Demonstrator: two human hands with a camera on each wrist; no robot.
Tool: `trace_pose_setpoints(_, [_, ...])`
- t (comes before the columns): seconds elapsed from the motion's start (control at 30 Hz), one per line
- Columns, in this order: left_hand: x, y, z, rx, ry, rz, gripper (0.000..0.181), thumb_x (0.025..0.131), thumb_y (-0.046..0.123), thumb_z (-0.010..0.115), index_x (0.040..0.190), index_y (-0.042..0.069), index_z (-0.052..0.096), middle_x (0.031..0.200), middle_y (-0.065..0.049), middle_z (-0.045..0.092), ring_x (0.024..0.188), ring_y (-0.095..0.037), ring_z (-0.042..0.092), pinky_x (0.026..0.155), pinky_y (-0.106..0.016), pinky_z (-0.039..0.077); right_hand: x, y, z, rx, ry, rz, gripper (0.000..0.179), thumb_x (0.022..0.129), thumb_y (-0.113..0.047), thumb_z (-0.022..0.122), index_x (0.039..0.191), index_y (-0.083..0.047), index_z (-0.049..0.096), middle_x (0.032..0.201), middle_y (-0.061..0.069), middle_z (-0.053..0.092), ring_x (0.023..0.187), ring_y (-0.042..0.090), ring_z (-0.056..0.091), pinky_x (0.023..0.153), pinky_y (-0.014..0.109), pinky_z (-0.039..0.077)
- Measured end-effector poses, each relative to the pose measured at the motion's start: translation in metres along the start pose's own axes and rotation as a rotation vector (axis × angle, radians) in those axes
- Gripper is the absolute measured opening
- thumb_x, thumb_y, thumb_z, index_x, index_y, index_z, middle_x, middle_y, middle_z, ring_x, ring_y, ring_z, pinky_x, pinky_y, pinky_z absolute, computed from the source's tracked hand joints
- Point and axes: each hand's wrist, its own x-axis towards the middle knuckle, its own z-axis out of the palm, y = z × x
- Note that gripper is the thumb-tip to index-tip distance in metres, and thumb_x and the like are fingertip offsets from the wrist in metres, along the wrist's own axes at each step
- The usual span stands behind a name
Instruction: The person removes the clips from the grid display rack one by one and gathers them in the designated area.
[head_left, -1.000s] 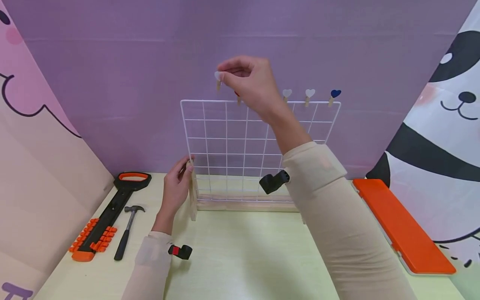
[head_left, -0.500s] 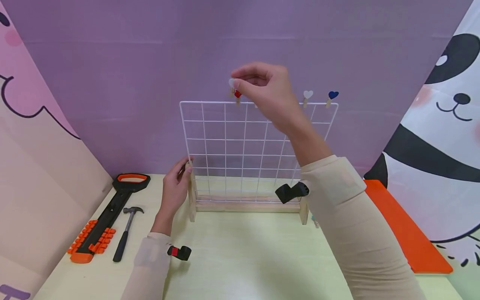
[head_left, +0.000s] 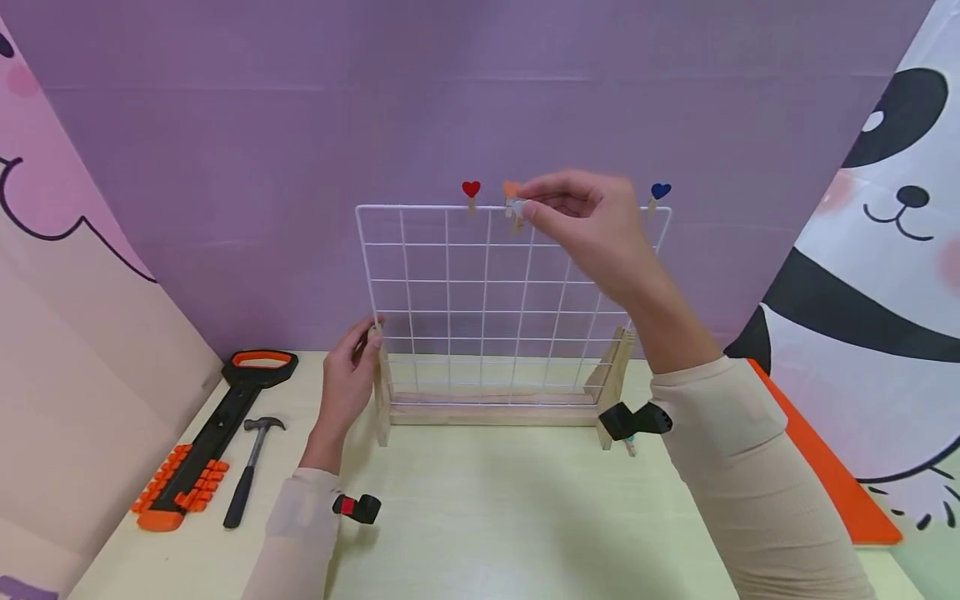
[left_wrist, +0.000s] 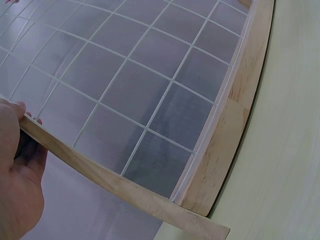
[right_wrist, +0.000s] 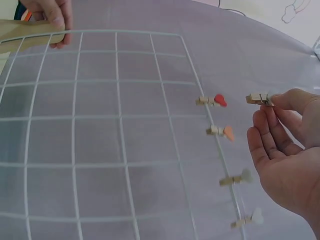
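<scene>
My right hand (head_left: 592,221) pinches a small wooden clothespin (right_wrist: 258,98) with a white heart between thumb and index finger. In the right wrist view the clothespin is beside the top rail of a white wire grid (head_left: 420,207), apart from it. Clipped along that rail are clothespins with a red heart (head_left: 471,190), an orange heart (head_left: 512,190) and a blue heart (head_left: 661,192). Two white-heart clothespins (right_wrist: 236,178), hidden behind my right hand in the head view, are also on it. My left hand (head_left: 351,362) grips the left wooden upright (left_wrist: 125,187) of the grid's stand.
A handsaw (head_left: 206,442) with an orange-and-black handle and a claw hammer (head_left: 247,475) lie at the left. An orange case (head_left: 832,479) lies at the right, partly behind my sleeve. Near the stand's right foot is a small turquoise-tipped item (head_left: 629,446). A purple wall rises behind.
My right hand has moved right and down with the white-heart clothespin, from above the rail's left part to beside the orange heart. My left hand keeps its grip on the upright.
</scene>
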Motion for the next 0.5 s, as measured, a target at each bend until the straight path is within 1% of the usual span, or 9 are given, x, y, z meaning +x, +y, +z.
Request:
trace_pose_setpoints(0.1, [0.000, -0.006, -0.002, 0.001, 0.007, 0.029, 0.040, 0.105, 0.011, 0.058, 0.144, 0.003, 0.058, 0.147, -0.014, 0.060, 0.137, -0.026, 0.056, 0.108, -0.012, 0.045, -0.007, 0.007, -0.006, -0.003, 0.008, 0.012, 0.019, 0.095, -0.013, 0.073, 0.111, -0.003, 0.077, 0.102, -0.004, 0.076, 0.091, 0.014, 0.072, 0.084, 0.015, 0.060])
trace_pose_setpoints(0.13, [-0.002, -0.001, -0.003, 0.006, 0.005, 0.024, 0.040, 0.105, 0.011, 0.058, 0.144, 0.002, 0.057, 0.147, -0.015, 0.060, 0.138, -0.027, 0.056, 0.108, -0.012, 0.045, -0.010, 0.010, -0.008, -0.013, 0.011, 0.014, 0.020, 0.095, -0.013, 0.073, 0.112, -0.003, 0.077, 0.101, -0.004, 0.075, 0.091, 0.013, 0.072, 0.084, 0.015, 0.060])
trace_pose_setpoints(0.17, [-0.002, -0.002, -0.004, 0.007, 0.005, 0.033, 0.040, 0.105, 0.012, 0.059, 0.144, 0.002, 0.057, 0.147, -0.015, 0.060, 0.137, -0.027, 0.056, 0.108, -0.011, 0.045, -0.011, 0.012, -0.010, -0.023, 0.012, 0.015, 0.020, 0.096, -0.014, 0.073, 0.112, -0.003, 0.077, 0.101, -0.005, 0.074, 0.091, 0.013, 0.072, 0.084, 0.014, 0.060])
trace_pose_setpoints(0.33, [-0.002, -0.001, -0.009, 0.003, 0.015, 0.037, 0.040, 0.105, 0.012, 0.059, 0.144, 0.001, 0.057, 0.147, -0.015, 0.060, 0.138, -0.028, 0.056, 0.107, -0.010, 0.046, -0.015, 0.022, -0.015, 0.025, 0.009, 0.007, 0.015, 0.095, -0.009, 0.073, 0.109, -0.005, 0.078, 0.097, -0.006, 0.076, 0.089, 0.013, 0.073, 0.084, 0.015, 0.060])
trace_pose_setpoints(0.37, [0.000, -0.006, -0.010, -0.004, 0.020, 0.051, 0.040, 0.105, 0.013, 0.059, 0.144, 0.002, 0.058, 0.147, -0.015, 0.061, 0.137, -0.028, 0.057, 0.107, -0.010, 0.046, -0.016, 0.023, -0.016, 0.035, 0.008, 0.006, 0.015, 0.095, -0.009, 0.073, 0.108, -0.006, 0.079, 0.097, -0.006, 0.077, 0.089, 0.013, 0.073, 0.084, 0.015, 0.060])
trace_pose_setpoints(0.43, [-0.001, -0.005, -0.011, -0.008, 0.023, 0.051, 0.041, 0.105, 0.012, 0.059, 0.145, 0.001, 0.057, 0.147, -0.015, 0.060, 0.137, -0.028, 0.057, 0.107, -0.010, 0.045, -0.018, 0.026, -0.018, 0.045, 0.012, 0.011, 0.014, 0.095, -0.008, 0.073, 0.107, -0.008, 0.079, 0.097, -0.007, 0.077, 0.089, 0.012, 0.073, 0.085, 0.015, 0.060])
trace_pose_setpoints(0.5, [-0.001, -0.006, -0.011, -0.007, 0.020, 0.046, 0.042, 0.105, 0.012, 0.059, 0.145, 0.001, 0.057, 0.147, -0.015, 0.060, 0.138, -0.028, 0.056, 0.108, -0.012, 0.045, -0.021, 0.028, -0.021, 0.025, 0.018, 0.024, 0.014, 0.095, -0.010, 0.074, 0.108, -0.010, 0.079, 0.099, -0.009, 0.077, 0.091, 0.011, 0.072, 0.085, 0.014, 0.060])
